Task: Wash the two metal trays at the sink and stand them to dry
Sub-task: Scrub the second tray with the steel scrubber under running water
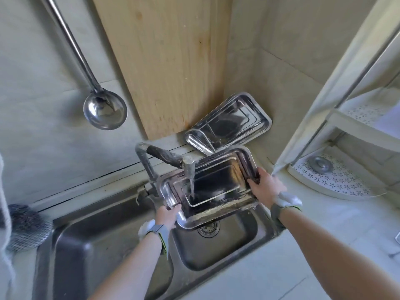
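I hold a rectangular metal tray (218,180) tilted over the right basin of the steel sink (216,247). My left hand (167,214) grips its near left corner. My right hand (265,186) grips its right edge. Water runs from the tap spout (188,167) onto the tray's inner face. A second metal tray (233,120) stands leaning in the corner behind the sink, against the wall and the wooden board (171,68).
A steel ladle (105,112) hangs on the wall at left. A mesh scrubber (27,227) lies on the counter left of the sink. A white corner shelf (337,180) with a metal plug stands at right. The left basin (91,256) lies below my left arm.
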